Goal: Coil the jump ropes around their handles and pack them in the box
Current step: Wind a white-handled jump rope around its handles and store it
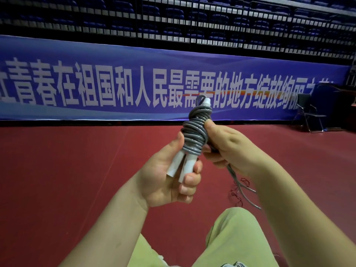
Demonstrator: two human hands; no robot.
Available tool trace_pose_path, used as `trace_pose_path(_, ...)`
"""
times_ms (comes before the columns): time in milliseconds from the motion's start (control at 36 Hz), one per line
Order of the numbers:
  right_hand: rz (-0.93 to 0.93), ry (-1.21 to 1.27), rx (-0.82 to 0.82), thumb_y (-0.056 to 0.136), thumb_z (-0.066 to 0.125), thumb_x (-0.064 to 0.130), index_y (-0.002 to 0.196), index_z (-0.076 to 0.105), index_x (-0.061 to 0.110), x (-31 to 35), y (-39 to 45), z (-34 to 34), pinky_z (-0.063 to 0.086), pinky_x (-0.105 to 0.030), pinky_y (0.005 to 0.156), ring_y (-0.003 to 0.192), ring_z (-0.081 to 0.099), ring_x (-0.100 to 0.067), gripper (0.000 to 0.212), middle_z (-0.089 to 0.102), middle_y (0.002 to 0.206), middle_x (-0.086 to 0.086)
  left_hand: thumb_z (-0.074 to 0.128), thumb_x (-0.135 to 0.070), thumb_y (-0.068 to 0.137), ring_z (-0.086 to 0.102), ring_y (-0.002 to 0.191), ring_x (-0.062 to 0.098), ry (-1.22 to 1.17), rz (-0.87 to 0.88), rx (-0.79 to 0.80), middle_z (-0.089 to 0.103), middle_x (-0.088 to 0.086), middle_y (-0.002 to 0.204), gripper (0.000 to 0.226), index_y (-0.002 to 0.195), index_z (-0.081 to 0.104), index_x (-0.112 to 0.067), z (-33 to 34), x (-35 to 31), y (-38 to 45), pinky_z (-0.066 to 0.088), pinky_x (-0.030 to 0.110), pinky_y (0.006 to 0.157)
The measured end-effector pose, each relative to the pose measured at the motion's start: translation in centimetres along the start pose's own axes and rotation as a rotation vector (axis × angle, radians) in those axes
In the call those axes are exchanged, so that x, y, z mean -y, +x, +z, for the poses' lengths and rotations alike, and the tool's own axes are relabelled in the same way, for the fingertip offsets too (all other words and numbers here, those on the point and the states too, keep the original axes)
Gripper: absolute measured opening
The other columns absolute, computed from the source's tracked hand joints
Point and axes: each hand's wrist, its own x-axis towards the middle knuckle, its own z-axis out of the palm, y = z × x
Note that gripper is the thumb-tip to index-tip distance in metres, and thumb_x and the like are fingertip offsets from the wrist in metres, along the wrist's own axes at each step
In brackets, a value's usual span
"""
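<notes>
Left hand (pixel 169 176) gripping white handles (pixel 181 164), right hand (pixel 229 149) pinching grey rope (pixel 194 135) coiled around them

Red floor (pixel 67 170), blue banner (pixel 96 60) with white characters, dark railing (pixel 192 26) above — possibly seating, folding chair (pixel 310 114) at right

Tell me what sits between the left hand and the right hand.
In the head view, the grey rope coil wound round the white handles sits between them: the left hand grips the handles, the right hand pinches the coil.
</notes>
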Motion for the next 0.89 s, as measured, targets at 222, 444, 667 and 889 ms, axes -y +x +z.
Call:
trace_pose_path(222, 0.005, -0.097, -0.045, 0.089, 0.035, 0.057, 0.07, 0.037, 0.017, -0.2, 0.8, -0.2, 0.018, -0.021, 0.044, 0.047, 0.023, -0.007, 0.044, 0.034, 0.057, 0.01, 0.049, -0.076, 0.068, 0.042, 0.043, 0.012, 0.228, 0.082, -0.294, 0.049, 0.001, 0.055, 0.063, 0.071, 0.06, -0.014, 0.7, -0.3, -0.7, 0.038, 0.024, 0.048)
trace_pose_path(444, 0.064, -0.034, -0.11, 0.082, 0.045, 0.065, 0.082, 0.048, 0.013, -1.1, 0.5, 0.0, 0.025, -0.018, 0.042, 0.047, 0.03, -0.009, 0.052, 0.045, 0.064, 0.0, 0.057, -0.069, 0.071, 0.046, 0.05, 0.016, 0.657, 0.164, -0.656, 0.052, 0.003, 0.059, 0.055, 0.067, 0.054, -0.013, 1.0, -0.4, -0.2, 0.042, 0.023, 0.05)
trace_pose_path(667, 0.277, -0.212, -0.251, 0.088, 0.037, 0.071, 0.073, 0.052, 0.013, -2.7, 1.2, 0.6, 0.024, -0.025, 0.046, 0.048, 0.031, -0.013, 0.062, 0.044, 0.064, -0.007, 0.034, -0.08, 0.067, 0.063, 0.065, 0.026, 1.055, 0.149, -0.907, 0.064, 0.001, 0.064, 0.067, 0.069, 0.054, -0.016, -0.2, 0.9, 0.8, 0.052, 0.047, 0.077)
trace_pose_path(889, 0.359, -0.381, -0.316, 0.09, 0.029, 0.069, 0.067, 0.059, 0.015, -2.5, 1.6, 0.7, 0.031, -0.026, 0.053, 0.043, 0.041, -0.006, 0.066, 0.054, 0.06, 0.002, 0.01, -0.067, 0.092, 0.068, 0.086, 0.029, 1.013, 0.119, -0.963, 0.071, 0.009, 0.086, 0.074, 0.081, 0.061, -0.014, -0.4, 1.0, 0.7, 0.049, 0.043, 0.088)
